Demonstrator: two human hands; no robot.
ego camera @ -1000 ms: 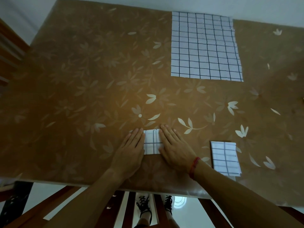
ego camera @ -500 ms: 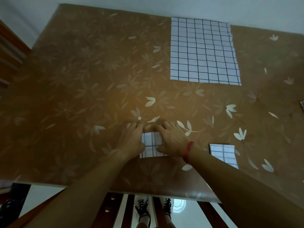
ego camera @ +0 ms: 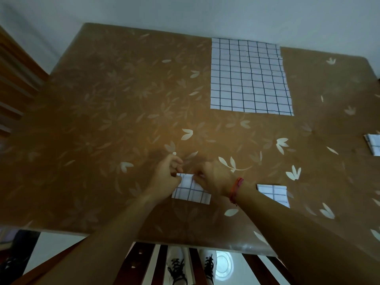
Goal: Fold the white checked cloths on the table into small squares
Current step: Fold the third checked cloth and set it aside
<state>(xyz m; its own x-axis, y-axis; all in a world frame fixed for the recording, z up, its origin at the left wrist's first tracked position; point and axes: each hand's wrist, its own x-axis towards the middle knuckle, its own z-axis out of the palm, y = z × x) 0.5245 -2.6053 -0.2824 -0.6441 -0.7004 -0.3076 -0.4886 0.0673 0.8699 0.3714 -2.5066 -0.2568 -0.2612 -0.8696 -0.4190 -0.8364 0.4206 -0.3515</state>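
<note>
I count four cloths: one big cloth (ego camera: 249, 77) at the upper right and three small ones, the middle cloth (ego camera: 191, 192), lower-right cloth (ego camera: 273, 193) and right-edge cloth (ego camera: 374, 146). My left hand (ego camera: 164, 179) and right hand (ego camera: 213, 179) make two.

I see a big table (ego camera: 102, 120) that fills most of my view. Its top is brown, with pale leaves and flowers on it, and a warm glow of light sits near the middle. A clear plastic sheet (ego camera: 253, 246) lies over it and sticks out a bit past the near edge. Behind the table the wall (ego camera: 185, 9) is plain and pale grey-blue. On the left I see brown wooden slats (ego camera: 14, 83); I cannot tell what they belong to. Under the near edge are dark wooden bars (ego camera: 141, 264). Between them I see a shiny white floor (ego camera: 51, 249) with a round bright spot (ego camera: 222, 264) of light on it. The room is dim.
</note>
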